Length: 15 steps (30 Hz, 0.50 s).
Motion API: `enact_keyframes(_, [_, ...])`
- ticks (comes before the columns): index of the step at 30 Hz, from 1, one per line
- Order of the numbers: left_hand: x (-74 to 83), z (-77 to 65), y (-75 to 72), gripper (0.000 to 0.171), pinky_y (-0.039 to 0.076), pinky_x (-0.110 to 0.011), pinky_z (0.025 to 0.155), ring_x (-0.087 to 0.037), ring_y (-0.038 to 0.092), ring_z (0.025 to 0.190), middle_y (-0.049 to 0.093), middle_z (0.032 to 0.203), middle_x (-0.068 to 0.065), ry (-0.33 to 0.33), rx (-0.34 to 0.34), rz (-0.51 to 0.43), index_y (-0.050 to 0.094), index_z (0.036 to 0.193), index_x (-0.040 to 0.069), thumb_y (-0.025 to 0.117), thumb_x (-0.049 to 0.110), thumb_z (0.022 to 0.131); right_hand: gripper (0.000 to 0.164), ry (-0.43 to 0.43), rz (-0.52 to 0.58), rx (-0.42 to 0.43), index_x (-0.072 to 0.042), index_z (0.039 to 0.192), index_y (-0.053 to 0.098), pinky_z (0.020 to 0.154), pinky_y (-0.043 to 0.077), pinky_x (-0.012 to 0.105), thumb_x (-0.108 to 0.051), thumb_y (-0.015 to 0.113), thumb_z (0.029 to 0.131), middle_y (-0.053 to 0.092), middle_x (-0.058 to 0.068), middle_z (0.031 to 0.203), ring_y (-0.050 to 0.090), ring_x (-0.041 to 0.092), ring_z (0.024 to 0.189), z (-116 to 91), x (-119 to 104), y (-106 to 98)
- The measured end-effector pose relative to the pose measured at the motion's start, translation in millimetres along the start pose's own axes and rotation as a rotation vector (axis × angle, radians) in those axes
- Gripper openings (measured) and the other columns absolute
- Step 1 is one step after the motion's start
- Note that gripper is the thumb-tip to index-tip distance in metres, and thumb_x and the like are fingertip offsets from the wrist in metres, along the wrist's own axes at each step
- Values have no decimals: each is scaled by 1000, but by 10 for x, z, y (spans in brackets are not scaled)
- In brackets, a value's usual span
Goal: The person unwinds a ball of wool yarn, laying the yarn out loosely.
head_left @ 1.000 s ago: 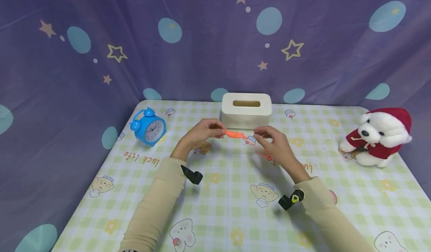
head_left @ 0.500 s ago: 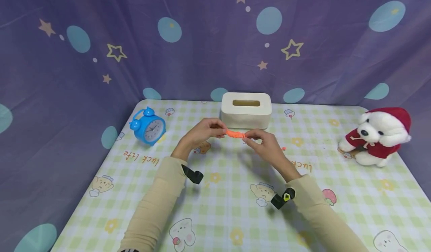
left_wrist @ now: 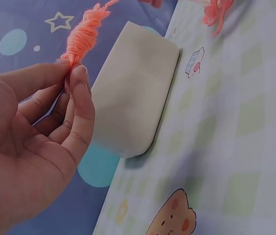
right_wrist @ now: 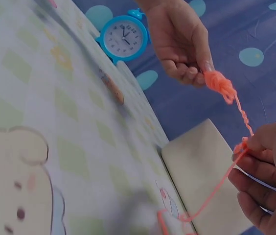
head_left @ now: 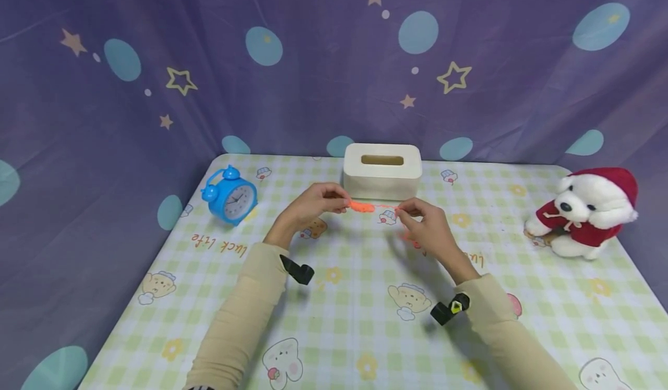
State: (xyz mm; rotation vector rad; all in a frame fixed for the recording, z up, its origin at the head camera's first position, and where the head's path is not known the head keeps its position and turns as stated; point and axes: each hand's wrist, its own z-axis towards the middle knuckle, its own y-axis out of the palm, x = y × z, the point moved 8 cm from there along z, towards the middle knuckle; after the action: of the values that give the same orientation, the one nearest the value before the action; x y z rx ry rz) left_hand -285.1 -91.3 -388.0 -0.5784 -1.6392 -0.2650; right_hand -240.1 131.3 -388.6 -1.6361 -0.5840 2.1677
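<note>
Half a second on, left fingers (left_wrist: 83, 108) pinch the yarn bundle (left_wrist: 84, 36) by one end; right fingers (right_wrist: 253, 187), now drawn away from its other end, pinch the strand (right_wrist: 244, 117) running from it, so some length seems freed.

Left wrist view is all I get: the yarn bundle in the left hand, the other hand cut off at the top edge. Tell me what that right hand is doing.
Observer: The right hand pinches the yarn strand that runs from the yarn bundle.
Operator: Now tell me what is in the top of the white box.
Observer: A long slot, facing up.
Operator: Report what sits near the right edge of the table.
Observer: A white toy bear dressed in red.
</note>
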Motion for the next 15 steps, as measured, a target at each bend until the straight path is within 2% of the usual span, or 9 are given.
enact_keyframes(2, [6, -2, -21, 13, 46, -54, 99, -37, 60, 99, 65, 95, -6, 5, 7, 19, 64, 104, 3, 60, 10, 94, 12, 8, -12, 8, -10, 96, 69, 84, 52, 41, -21, 64, 92, 71, 6, 90, 67, 21, 90, -19, 46, -46])
enact_keyframes(8, [17, 4, -78, 16, 50, -51, 95, -20, 64, 87, 66, 95, -10, 19, 31, 70, 65, 105, 2, 62, 13, 94, 13, 20, -65, 48, -9, 95, 69, 78, 51, 32, -22, 65, 92, 72, 6, 89, 67, 20, 86, -90, 183, -214])
enact_keyframes(11, [12, 7, -83, 16, 48, -52, 96, -19, 63, 87, 65, 96, -12, 12, 31, 67, 65, 105, 2, 62, 14, 94, 14, 29, -92, 70, -10, 95, 69, 76, 50, 24, -23, 64, 93, 72, 4, 90, 67, 16, 86, -136, 229, -314])
enact_keyframes(15, [0, 5, -85, 15, 47, -54, 97, -23, 63, 89, 65, 93, -7, -1, 39, 64, 65, 105, 2, 61, 13, 94, 16, 29, -108, 111, -11, 95, 69, 75, 48, 17, -26, 63, 93, 71, 4, 91, 63, 1, 82, -189, 267, -460])
